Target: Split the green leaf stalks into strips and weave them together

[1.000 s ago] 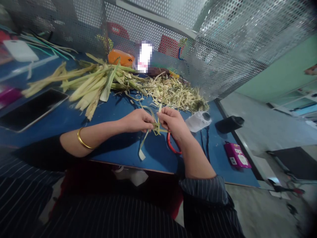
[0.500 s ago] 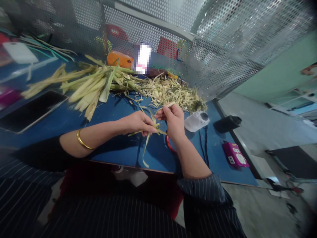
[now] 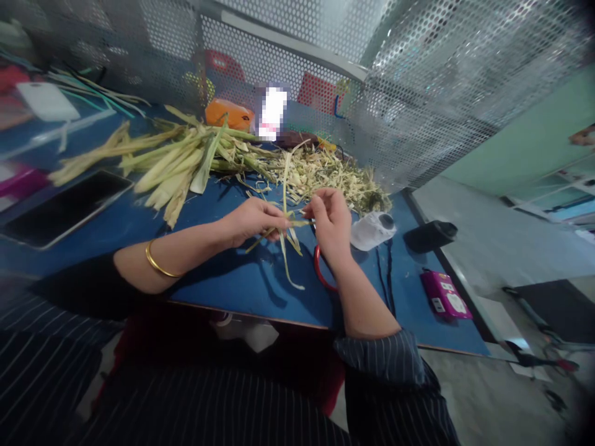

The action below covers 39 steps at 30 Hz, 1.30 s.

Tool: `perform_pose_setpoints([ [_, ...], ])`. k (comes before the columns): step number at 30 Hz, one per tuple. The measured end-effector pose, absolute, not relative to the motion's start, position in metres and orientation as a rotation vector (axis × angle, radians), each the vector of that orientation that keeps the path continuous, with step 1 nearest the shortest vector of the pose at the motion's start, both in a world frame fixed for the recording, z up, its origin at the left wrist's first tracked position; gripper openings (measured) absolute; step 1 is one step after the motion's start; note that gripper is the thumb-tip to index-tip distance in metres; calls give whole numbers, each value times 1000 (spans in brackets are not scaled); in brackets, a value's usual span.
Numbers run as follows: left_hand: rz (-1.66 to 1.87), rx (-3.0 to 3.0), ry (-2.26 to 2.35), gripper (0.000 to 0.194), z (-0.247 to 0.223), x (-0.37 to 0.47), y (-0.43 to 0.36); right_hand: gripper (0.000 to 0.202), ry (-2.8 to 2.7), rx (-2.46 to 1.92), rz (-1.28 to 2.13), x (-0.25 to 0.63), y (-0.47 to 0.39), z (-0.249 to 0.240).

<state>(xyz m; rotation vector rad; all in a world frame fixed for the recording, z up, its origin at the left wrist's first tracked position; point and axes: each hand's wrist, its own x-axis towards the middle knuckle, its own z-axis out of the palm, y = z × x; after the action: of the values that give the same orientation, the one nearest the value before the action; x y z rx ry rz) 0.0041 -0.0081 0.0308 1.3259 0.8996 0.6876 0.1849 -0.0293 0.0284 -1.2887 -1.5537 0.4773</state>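
Observation:
My left hand (image 3: 260,222) is closed in a pinch on several narrow corn husk strips (image 3: 284,248) that cross one another at its fingertips. One strip points up toward the back of the table; others hang down and to the right. Just right of the crossing, my right hand (image 3: 332,220) has thumb and fingers pinched at a husk strip; its fingertips partly hide what they grip. A red loop (image 3: 320,267), like a scissors handle, lies partly hidden beside my right wrist. Beyond my hands lie a bundle of corn husks (image 3: 179,155) and a heap of husk shreds (image 3: 320,173).
On the blue table (image 3: 218,291) are a dark tablet or phone (image 3: 65,207), a white thread spool (image 3: 373,231), a black roll (image 3: 430,235) and a purple packet (image 3: 445,294). An orange pouch (image 3: 227,114) and a lit phone (image 3: 273,111) stand before a perforated metal panel (image 3: 279,46).
My right hand has turned slightly, its fingers closer to the crossing. One strip now stands up toward the heap, and the hanging strip has swung right. My left hand stays pinched.

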Motion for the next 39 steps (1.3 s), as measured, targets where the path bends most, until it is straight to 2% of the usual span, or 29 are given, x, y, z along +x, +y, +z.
perform_pose_setpoints([
  [3,787,1272,961,15,30,0,1,18,-2019,-1322,143,193,-27,32],
  [5,757,1283,968,17,30,-2,4,20,-2189,-1293,68,196,-23,29],
  [9,666,1315,952,18,29,-2,3,19,-2196,-1359,13,196,-19,21],
  [15,802,1143,1014,21,26,1,6,22,-1956,-1267,-403,185,-42,34],
  [17,848,1069,1021,23,25,3,7,19,-2062,-1159,-479,180,-49,38],
  [23,881,1046,958,22,20,9,2,28,-2617,-907,-624,162,-48,22],
  [28,898,1035,951,18,17,9,4,32,-2575,-884,-660,158,-46,12],
  [34,972,934,1009,24,28,7,4,27,-2539,-620,-594,158,-59,17],
  [39,976,931,1024,17,27,7,2,26,-2568,-485,-629,155,-62,16],
])
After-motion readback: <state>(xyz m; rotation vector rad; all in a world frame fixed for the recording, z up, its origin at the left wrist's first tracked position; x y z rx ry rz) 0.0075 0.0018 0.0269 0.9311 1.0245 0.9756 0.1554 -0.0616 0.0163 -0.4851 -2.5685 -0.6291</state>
